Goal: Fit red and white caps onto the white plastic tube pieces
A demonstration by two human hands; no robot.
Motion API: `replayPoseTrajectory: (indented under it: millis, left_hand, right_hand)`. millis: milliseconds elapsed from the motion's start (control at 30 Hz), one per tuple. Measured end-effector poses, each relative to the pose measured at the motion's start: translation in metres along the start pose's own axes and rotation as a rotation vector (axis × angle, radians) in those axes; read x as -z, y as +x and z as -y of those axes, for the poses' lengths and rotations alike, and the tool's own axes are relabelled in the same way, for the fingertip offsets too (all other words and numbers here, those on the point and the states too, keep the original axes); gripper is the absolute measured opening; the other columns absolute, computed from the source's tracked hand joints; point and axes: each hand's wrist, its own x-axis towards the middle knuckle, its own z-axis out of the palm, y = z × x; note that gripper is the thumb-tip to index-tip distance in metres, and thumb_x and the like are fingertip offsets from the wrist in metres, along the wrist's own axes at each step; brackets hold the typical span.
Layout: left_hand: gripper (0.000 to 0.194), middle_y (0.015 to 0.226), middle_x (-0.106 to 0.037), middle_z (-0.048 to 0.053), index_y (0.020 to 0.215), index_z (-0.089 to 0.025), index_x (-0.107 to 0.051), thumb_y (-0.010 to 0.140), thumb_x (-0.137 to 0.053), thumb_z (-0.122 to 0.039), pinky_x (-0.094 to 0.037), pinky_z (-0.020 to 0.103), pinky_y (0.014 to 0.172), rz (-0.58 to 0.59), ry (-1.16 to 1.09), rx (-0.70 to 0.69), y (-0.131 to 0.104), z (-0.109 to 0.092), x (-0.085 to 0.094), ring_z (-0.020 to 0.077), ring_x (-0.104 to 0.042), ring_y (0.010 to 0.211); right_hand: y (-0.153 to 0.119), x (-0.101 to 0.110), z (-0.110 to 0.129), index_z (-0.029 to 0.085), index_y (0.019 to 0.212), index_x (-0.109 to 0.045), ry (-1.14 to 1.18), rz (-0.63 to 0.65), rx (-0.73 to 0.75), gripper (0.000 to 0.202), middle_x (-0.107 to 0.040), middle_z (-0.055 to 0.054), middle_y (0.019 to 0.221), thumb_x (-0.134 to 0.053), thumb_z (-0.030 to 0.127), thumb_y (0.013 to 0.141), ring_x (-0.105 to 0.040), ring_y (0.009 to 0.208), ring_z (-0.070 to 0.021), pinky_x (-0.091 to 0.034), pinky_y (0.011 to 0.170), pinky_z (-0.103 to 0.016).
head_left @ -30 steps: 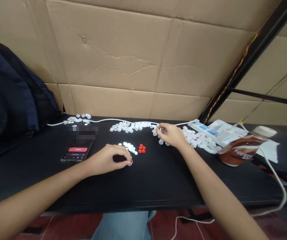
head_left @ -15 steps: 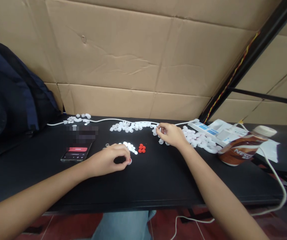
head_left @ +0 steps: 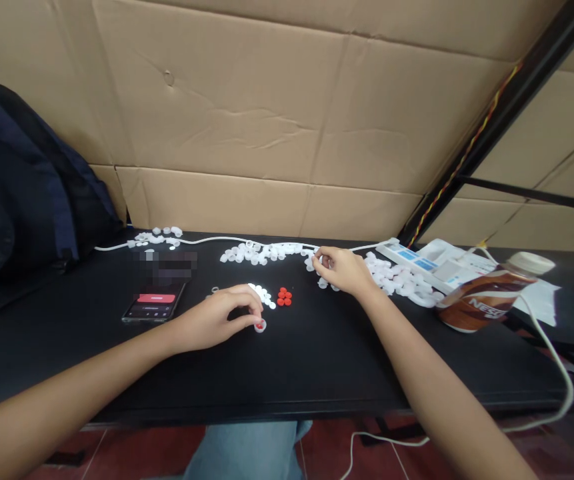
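Note:
My left hand point(head_left: 227, 317) is closed, its thumb and fingertips pinched at a small clear ring-like cap point(head_left: 261, 326) with a red piece inside, on the black table point(head_left: 317, 360). Just beyond those fingers lie small white discs point(head_left: 263, 295), with a cluster of red pieces point(head_left: 284, 297) to their right. My right hand point(head_left: 339, 268) has thumb and fingers curled together beside the translucent caps point(head_left: 401, 280); whatever it holds, if anything, is hidden. Another row of translucent caps point(head_left: 261, 252) lies farther back.
A phone point(head_left: 154, 300) and more caps point(head_left: 154, 239) are at the left, near a dark backpack point(head_left: 31, 180). At the right stand a brown bottle point(head_left: 487, 293) and a white-blue box point(head_left: 417, 260). A white cable point(head_left: 211, 239) runs along the back.
My left fingers have lifted and opened slightly from the clear cap, so more of it and the red piece in it show. My right hand has hardly moved.

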Motion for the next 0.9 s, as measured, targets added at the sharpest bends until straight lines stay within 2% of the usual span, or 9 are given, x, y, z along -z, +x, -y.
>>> replayPoseTrajectory:
  millis: [167, 267, 333, 533, 700, 900]
  left_hand:
    - [0.007, 0.095, -0.061, 0.001, 0.090, -0.020, -0.056, 0.094, -0.050, -0.022, -0.043, 0.029, 0.084, -0.034, 0.272, 0.011, -0.003, 0.003, 0.005, 0.0144, -0.058, 0.087]
    - [0.009, 0.090, -0.061, 0.000, 0.091, -0.020, -0.057, 0.093, -0.048, -0.020, -0.041, 0.032, 0.086, 0.018, 0.474, -0.028, -0.004, 0.008, 0.010, 0.0142, -0.057, 0.081]
    - [0.013, 0.089, -0.061, 0.000, 0.090, -0.019, -0.058, 0.094, -0.046, -0.019, -0.040, 0.032, 0.087, 0.063, 0.530, -0.062, -0.005, 0.010, 0.012, 0.0144, -0.057, 0.081]
    - [0.017, 0.104, -0.062, 0.003, 0.104, -0.022, -0.060, 0.092, -0.048, -0.017, -0.039, 0.032, 0.089, 0.056, 0.487, -0.122, -0.006, 0.000, 0.013, 0.0168, -0.058, 0.096]
    - [0.020, 0.104, -0.061, 0.002, 0.101, -0.022, -0.059, 0.089, -0.047, -0.011, -0.038, 0.030, 0.088, 0.103, 0.378, -0.116, -0.007, -0.014, 0.012, 0.0156, -0.057, 0.096]
    - [0.009, 0.104, -0.061, 0.002, 0.098, -0.022, -0.060, 0.092, -0.053, -0.021, -0.037, 0.029, 0.086, 0.145, 0.336, -0.115, -0.007, -0.011, 0.006, 0.0157, -0.056, 0.096]
  right_hand:
    - [0.000, 0.000, 0.000, 0.023, 0.079, -0.064, -0.001, -0.001, 0.003, 0.020, -0.064, 0.001, 0.069, -0.049, 0.037, 0.083, -0.057, 0.061, -0.0142, -0.031, 0.054, -0.026]
    - [0.000, 0.001, -0.001, 0.023, 0.078, -0.063, 0.000, 0.002, 0.006, 0.021, -0.064, 0.001, 0.068, -0.049, 0.037, 0.083, -0.057, 0.062, -0.0145, -0.031, 0.054, -0.026]
    - [0.000, 0.001, -0.001, 0.023, 0.078, -0.063, 0.001, 0.003, 0.008, 0.021, -0.065, 0.001, 0.068, -0.049, 0.037, 0.083, -0.057, 0.062, -0.0147, -0.031, 0.054, -0.026]
    - [0.000, 0.002, 0.001, 0.023, 0.079, -0.063, -0.002, 0.006, 0.001, 0.021, -0.064, 0.001, 0.069, -0.049, 0.037, 0.083, -0.056, 0.062, -0.0143, -0.031, 0.054, -0.026]
    - [-0.001, 0.002, 0.001, 0.023, 0.079, -0.063, 0.006, 0.012, 0.011, 0.021, -0.064, 0.001, 0.069, -0.049, 0.037, 0.083, -0.056, 0.062, -0.0140, -0.032, 0.055, -0.026]
    - [-0.001, 0.001, 0.000, 0.023, 0.077, -0.064, 0.008, 0.006, 0.019, 0.021, -0.064, 0.001, 0.067, -0.049, 0.037, 0.083, -0.056, 0.060, -0.0140, -0.031, 0.054, -0.026]
